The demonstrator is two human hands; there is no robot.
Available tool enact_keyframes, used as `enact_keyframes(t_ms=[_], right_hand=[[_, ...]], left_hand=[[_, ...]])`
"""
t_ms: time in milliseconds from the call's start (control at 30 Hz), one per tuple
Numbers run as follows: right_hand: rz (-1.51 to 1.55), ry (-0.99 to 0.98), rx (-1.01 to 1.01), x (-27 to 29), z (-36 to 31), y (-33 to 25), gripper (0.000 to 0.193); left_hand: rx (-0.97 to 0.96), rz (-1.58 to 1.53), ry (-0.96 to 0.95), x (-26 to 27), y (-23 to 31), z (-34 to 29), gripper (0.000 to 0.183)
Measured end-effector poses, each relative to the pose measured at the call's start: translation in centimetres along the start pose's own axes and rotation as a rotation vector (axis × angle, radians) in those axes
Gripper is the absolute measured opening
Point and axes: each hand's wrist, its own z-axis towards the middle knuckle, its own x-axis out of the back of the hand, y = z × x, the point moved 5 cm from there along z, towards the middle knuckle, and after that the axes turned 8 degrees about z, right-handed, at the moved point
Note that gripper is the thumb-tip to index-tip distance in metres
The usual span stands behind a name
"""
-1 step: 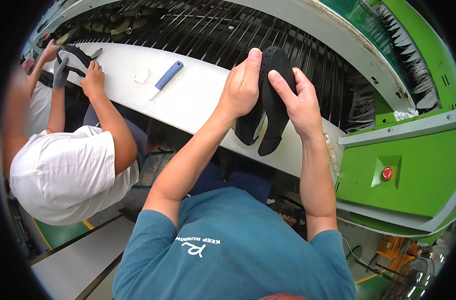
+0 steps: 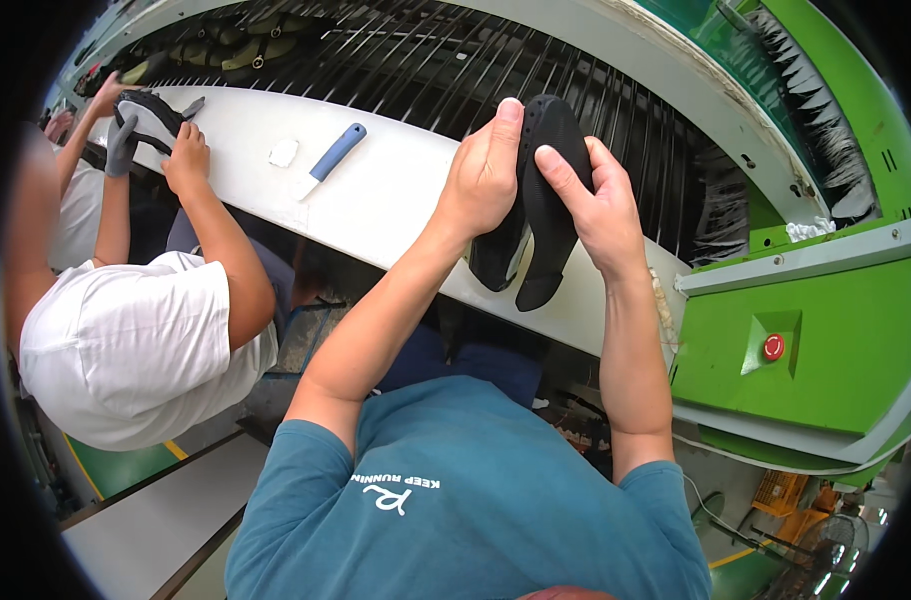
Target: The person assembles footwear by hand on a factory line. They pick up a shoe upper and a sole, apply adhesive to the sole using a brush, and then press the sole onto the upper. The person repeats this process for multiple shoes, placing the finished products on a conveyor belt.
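Over the white worktop edge, a black shoe (image 2: 496, 252) is held up between my two hands. Against it lies a black sole (image 2: 544, 275), pressed close at the upper part, while its lower, heel-like end stands apart from the shoe with a gap showing. My left hand (image 2: 483, 178) is closed around the left side, its thumb stretched up along the edge. On the right, my right hand (image 2: 604, 205) grips the sole, thumb on its face and fingers bent round the far side. My palms hide part of the shoe.
A blue-handled knife (image 2: 336, 155) and a white scrap (image 2: 284, 152) lie on the white worktop (image 2: 406, 185). Beyond runs a rack of dark rods (image 2: 416, 75). At left, a co-worker in white handles another shoe (image 2: 156, 120). A green machine (image 2: 806, 350) with a red button stands right.
My hands and the shoe hardly differ. At the far left, the co-worker's shoe and another person's hand have shifted slightly. A small pale spot now shows among the rods.
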Motion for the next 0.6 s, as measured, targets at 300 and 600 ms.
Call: enact_keyframes(t_ms=[300, 600], right_hand=[[-0.013, -0.068, 0.058, 0.0, -1.7, 0.4, 0.036], [0.005, 0.035, 0.287, -2.1, -6.5, 2.9, 0.029]], left_hand=[[-0.196, 0.212, -0.07, 1.3, 3.9, -2.6, 0.055], [-0.234, 0.112, -0.024, 4.3, 5.3, -7.0, 0.062]])
